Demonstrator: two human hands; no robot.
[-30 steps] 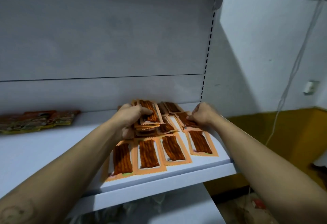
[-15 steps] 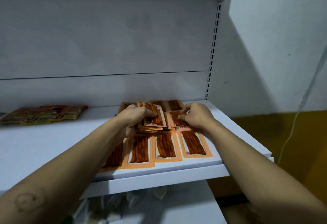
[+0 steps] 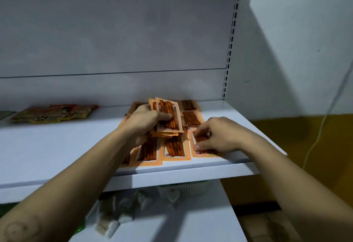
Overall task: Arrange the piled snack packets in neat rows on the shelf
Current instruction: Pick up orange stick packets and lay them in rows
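Orange snack packets with dark red strips lie on the white shelf [image 3: 57, 146]. A front row of flat packets [image 3: 174, 147] runs along the shelf edge, and more packets [image 3: 191, 118] lie behind near the back panel. My left hand [image 3: 145, 119] grips a stack of packets [image 3: 168, 116] above the rows, thumb pressed on the top one. My right hand [image 3: 215, 135] pinches the rightmost front packet [image 3: 202, 153] with curled fingers, covering most of it.
A pile of colourful red and yellow packets [image 3: 53, 113] lies at the shelf's back left. The lower shelf [image 3: 191, 222] holds small pale packets [image 3: 112, 217] and a white perforated basket [image 3: 188, 189]. A slotted upright [image 3: 230, 50] and a wall with a hanging cable [image 3: 322, 123] bound the right side.
My right hand has moved from the second row toward the front edge, onto the rightmost front packet. My left hand has kept hold of the stack. The view has shifted closer and lower.
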